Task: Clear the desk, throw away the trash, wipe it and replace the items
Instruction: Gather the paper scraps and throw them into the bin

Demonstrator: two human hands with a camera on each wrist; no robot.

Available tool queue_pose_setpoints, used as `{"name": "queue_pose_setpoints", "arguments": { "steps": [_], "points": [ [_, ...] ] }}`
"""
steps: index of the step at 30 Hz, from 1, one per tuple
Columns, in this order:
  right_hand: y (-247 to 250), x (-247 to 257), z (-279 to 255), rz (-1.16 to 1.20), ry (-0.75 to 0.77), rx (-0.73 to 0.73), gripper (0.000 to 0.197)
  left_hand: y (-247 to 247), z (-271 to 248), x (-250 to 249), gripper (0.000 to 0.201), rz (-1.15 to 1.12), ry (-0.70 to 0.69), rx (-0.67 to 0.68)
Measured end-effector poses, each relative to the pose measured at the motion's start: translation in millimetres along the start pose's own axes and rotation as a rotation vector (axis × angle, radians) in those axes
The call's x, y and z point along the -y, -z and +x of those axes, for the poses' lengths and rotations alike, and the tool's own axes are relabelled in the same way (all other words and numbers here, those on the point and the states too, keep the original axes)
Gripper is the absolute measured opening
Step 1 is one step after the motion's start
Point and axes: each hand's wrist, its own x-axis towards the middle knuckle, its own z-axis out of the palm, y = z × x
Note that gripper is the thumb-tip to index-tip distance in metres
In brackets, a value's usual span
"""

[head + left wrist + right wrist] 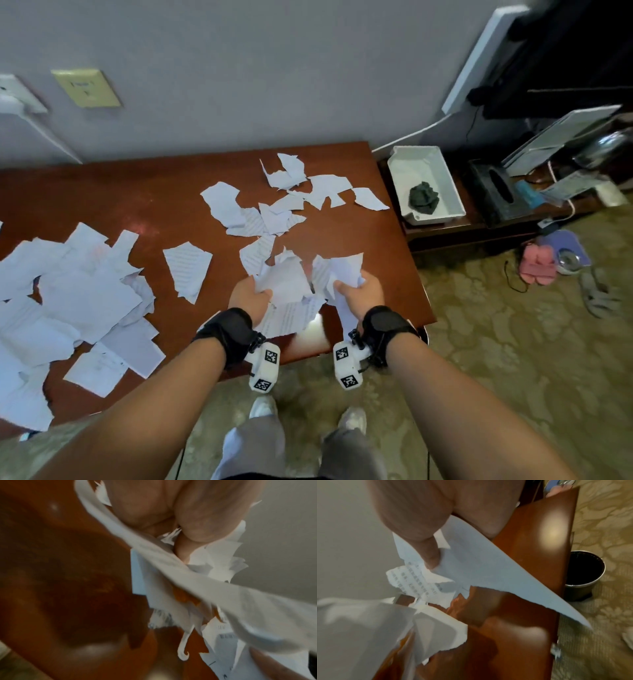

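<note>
Torn white paper scraps (274, 205) litter the reddish-brown desk (137, 202), with a bigger heap (75, 301) at the left. Near the desk's front right corner my left hand (251, 294) grips a bunch of torn paper (287, 284), and my right hand (359, 286) grips another bunch (342, 270) just beside it. In the left wrist view fingers (202, 513) curl round crumpled paper (214, 585). The right wrist view shows my thumb (426, 545) pinching a printed torn sheet (479, 566) above the desk (530, 561).
A dark round waste bin (583, 574) stands on the patterned carpet (513, 342) by the desk's right side. To the right, a low stand holds a white tray (445, 178) with a dark crumpled cloth (424, 198). Pink slippers (537, 269) lie on the floor.
</note>
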Motion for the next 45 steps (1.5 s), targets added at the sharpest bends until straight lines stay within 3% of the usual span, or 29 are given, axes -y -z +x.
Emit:
{"name": "queue_pose_setpoints", "arguments": {
  "steps": [3,10,16,21,26,33,41,45],
  "points": [
    [48.9,-5.8,1.3,0.017,0.044,-0.089,0.019,-35.8,-8.6,-31.1,0.032,0.031,-0.042,0.032],
    [168.1,-49.1,6.2,0.049,0.052,-0.159,0.014,-156.1,-41.6,-80.8,0.03,0.077,-0.107,0.103],
    [263.8,-105.7,14.9,0.123,-0.039,-0.206,0.011,-272.9,-80.1,-104.0,0.024,0.166,-0.159,0.193],
    [324.1,-145.5,23.0,0.156,-0.131,-0.216,0.01,-337.0,-101.8,-114.1,0.011,0.241,-0.161,0.184],
    [352.9,-168.3,52.8,0.172,-0.168,-0.211,0.021,-383.9,-95.9,-131.6,0.017,0.402,-0.265,0.208],
    [379.7,-195.7,85.0,0.211,-0.265,-0.26,0.026,-434.8,-80.4,-150.9,0.017,0.556,-0.293,0.313],
    [393.5,-255.8,142.1,0.251,-0.403,-0.204,0.032,-506.5,-53.4,-103.5,0.021,0.522,-0.108,0.349],
    [391.1,-304.9,186.1,0.125,-0.45,-0.12,0.035,-549.7,-26.6,-60.5,0.019,0.518,-0.012,0.322]
  ]
}}
